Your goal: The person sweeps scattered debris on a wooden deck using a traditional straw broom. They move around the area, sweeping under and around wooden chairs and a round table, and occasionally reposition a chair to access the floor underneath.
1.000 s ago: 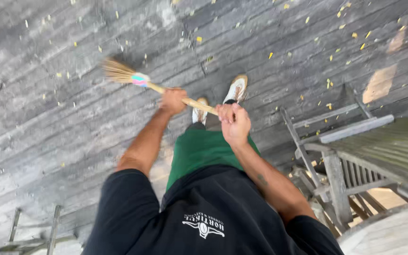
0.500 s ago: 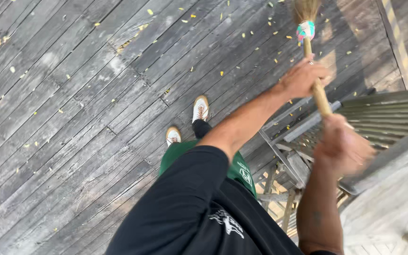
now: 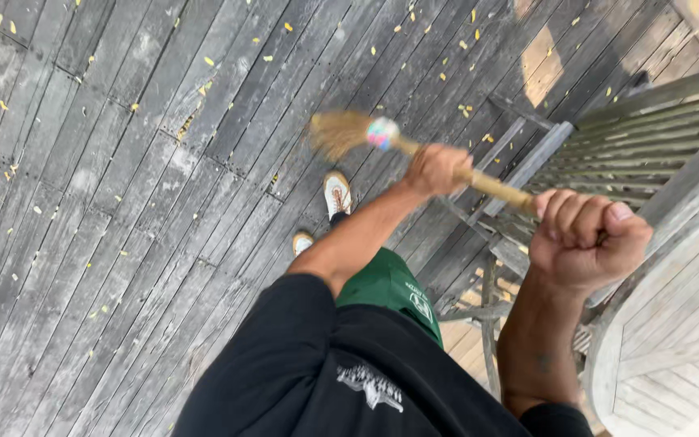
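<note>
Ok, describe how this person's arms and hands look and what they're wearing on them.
Both arms are bare from the upper arm down; short black sleeves end above the elbows. The left hand and right hand wear no gloves, and no rings or watch show. A small dark mark, perhaps a tattoo, sits on the right forearm. The black top has a white printed emblem.

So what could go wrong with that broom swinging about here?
The broom is gripped by both the left hand and the right hand close to a slatted chair and round table; a swing might knock them. The gaps between deck boards may trap the yellow leaves rather than release them.
</note>
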